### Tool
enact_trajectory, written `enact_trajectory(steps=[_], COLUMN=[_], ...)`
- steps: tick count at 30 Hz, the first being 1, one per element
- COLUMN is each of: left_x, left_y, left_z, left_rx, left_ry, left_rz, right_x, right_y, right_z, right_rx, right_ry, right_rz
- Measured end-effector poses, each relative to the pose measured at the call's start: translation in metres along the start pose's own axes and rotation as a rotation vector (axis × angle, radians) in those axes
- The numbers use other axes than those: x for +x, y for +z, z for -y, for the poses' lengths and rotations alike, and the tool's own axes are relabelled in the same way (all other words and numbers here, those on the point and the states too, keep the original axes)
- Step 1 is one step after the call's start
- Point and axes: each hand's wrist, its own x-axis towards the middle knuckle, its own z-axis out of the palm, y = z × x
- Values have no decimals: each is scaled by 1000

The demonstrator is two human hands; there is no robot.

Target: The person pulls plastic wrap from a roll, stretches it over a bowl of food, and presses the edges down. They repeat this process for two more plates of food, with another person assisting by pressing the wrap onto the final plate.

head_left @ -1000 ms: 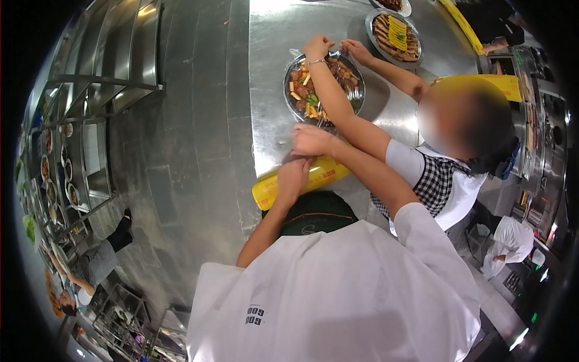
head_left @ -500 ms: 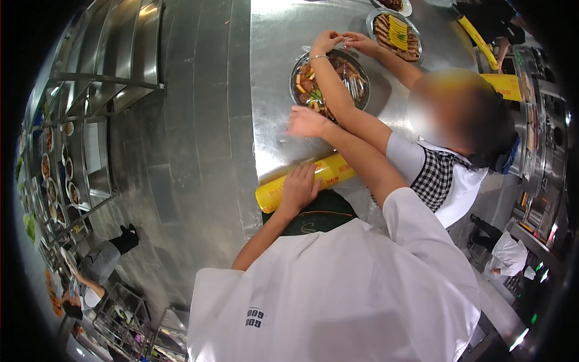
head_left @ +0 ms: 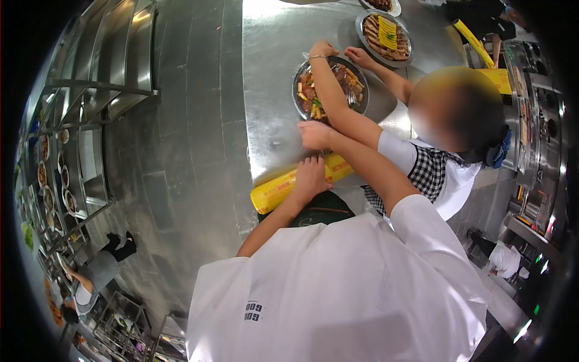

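Observation:
Along the counter's near edge lies a yellow cling film box [head_left: 279, 189] with red print. My left hand [head_left: 310, 176] lies over it, fingers bent around its far side. My right hand [head_left: 315, 134] is closed just below the near rim of a round dish of cooked food [head_left: 307, 90]. What its fingers pinch, if anything, is hidden. Shiny clear film glints over the dish. Reaching across from the right, a co-worker has one hand [head_left: 324, 48] at the dish's far rim and the other hand [head_left: 359, 57] at its far right; that arm covers part of the food.
Beyond the dish on the steel counter [head_left: 271, 72] stands an oval platter of sliced meat [head_left: 385, 37] with yellow slices on top. The co-worker [head_left: 455, 114] leans in close on my right. Steel shelves [head_left: 90, 151] with plates are at the left, across the tiled floor.
My right hand has drawn its fingers in and shifted slightly right and down. My left hand has moved right along the box. The co-worker's hands have parted and lowered to the dish rim.

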Motion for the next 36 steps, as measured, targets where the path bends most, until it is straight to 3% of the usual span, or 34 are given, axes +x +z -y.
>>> enact_trajectory(steps=[4, 9, 12, 16, 18, 21, 23, 25, 28, 31, 36], left_x=[0, -17, -48, -71, -76, -95, -110, -121, -136, -145, -172], left_y=[2, 7, -7, -30, -48, -71, -73, -79, -98, -131, -176], left_z=[2, 28, 59, 104, 113, 124, 130, 140, 149, 150, 173], left_rx=[-37, -97, -123, -153, -203, -260, -256, -272, -270, -335, -328], left_ry=[-86, -54, -39, -11, -132, -23, -24, -159, -137, -134, -191], left_rz=[114, 173, 169, 243, 501, 633, 619, 611, 675, 729, 810], right_x=[2, -4, 1, 11, 18, 32, 36, 38, 40, 41, 41], right_y=[8, 32, 43, 51, 56, 64, 57, 58, 67, 74, 75], right_z=[-8, -19, -22, -25, -28, -30, -34, -36, -39, -39, -42], right_rx=[30, 149, 200, 213, 225, 268, 241, 211, 211, 290, 307], right_ry=[12, -15, -26, -25, -19, 38, 60, 79, 133, 186, 197], right_rz=[-31, -444, -520, -518, -553, -508, -482, -456, -465, -617, -472])
